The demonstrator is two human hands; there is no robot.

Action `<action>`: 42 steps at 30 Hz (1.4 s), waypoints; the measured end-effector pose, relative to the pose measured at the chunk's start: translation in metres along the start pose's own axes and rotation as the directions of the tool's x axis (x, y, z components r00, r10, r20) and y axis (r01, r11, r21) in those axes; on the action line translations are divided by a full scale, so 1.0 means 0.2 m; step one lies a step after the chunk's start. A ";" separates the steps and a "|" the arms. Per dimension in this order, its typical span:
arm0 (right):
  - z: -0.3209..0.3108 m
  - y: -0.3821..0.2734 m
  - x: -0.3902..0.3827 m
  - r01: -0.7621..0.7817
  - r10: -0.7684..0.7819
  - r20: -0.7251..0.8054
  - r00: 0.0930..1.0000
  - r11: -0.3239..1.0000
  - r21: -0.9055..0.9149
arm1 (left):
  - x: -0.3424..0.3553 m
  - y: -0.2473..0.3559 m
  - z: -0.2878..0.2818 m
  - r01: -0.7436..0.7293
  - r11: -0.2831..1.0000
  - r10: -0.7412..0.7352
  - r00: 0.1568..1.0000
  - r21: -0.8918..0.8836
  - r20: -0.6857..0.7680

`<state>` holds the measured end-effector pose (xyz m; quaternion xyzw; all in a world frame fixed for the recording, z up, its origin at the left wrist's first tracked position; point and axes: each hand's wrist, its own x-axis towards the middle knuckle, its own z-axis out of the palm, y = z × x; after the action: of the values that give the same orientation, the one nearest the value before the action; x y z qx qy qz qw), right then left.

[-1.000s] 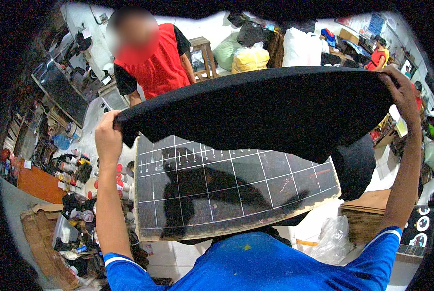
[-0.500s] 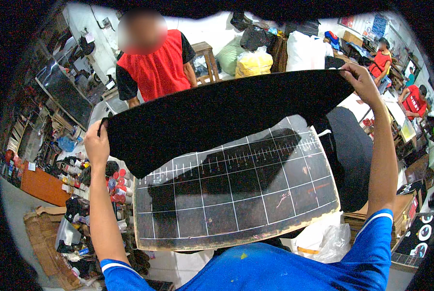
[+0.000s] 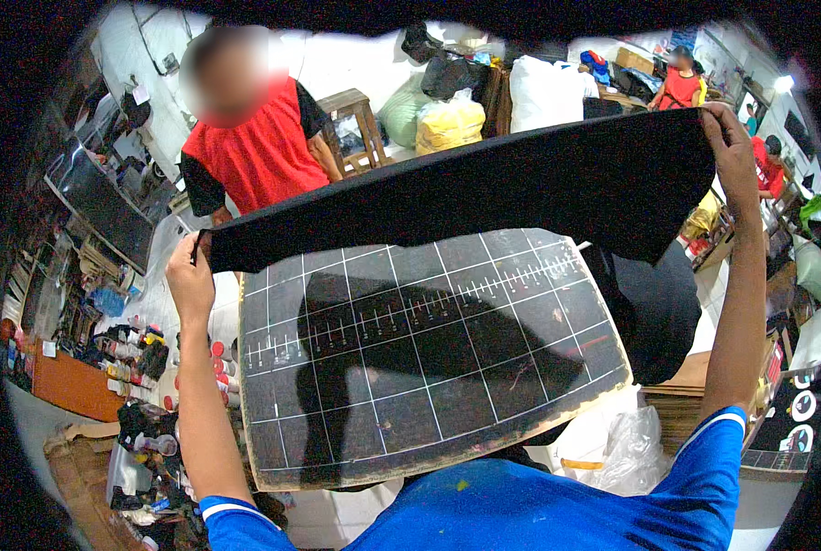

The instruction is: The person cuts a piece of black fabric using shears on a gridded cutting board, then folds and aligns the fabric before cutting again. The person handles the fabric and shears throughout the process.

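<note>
A long piece of black fabric (image 3: 465,188) is stretched taut in the air between my two hands. My left hand (image 3: 190,280) pinches its lower left corner, while my right hand (image 3: 733,156) grips the upper right corner, held higher and farther out. The fabric's top edge runs nearly straight and slants up to the right; its lower edge is uneven. Beneath it lies a dark board (image 3: 401,386) with a white grid and a ruler scale, and the fabric's shadow falls across it.
A co-worker in a red and black shirt (image 3: 254,151) stands beyond the board at the left. More black cloth (image 3: 658,303) hangs at the board's right side. Bottles with red caps (image 3: 222,363) stand to the left. A clear plastic bag (image 3: 632,445) lies near my right side.
My right hand has moved outward to the right and slightly up, pulling the fabric flatter. Its lower left part has lifted off the board's area. The view has shifted somewhat.
</note>
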<state>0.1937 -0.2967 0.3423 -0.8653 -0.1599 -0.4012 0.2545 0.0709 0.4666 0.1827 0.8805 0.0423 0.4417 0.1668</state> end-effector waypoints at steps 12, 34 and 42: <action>-0.38 -0.32 -0.16 0.079 -0.088 -0.084 0.993 0.991 -0.107 | -0.12 0.00 0.07 0.062 0.993 -0.051 0.992 -0.100 0.116; -0.23 -0.21 0.56 0.266 -0.197 0.318 0.927 0.945 -0.191 | -0.84 0.41 -0.86 0.302 0.906 -0.132 0.868 -0.297 0.479; 1.85 -0.64 0.90 0.450 -0.317 0.541 0.779 0.883 -0.130 | -1.71 0.71 -0.93 0.835 0.377 -0.579 0.550 -0.400 0.602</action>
<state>0.4712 0.0307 0.3184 -0.9130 -0.3426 -0.2214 0.0036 -0.2942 0.3051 0.0706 0.7174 0.2349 0.1368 0.6414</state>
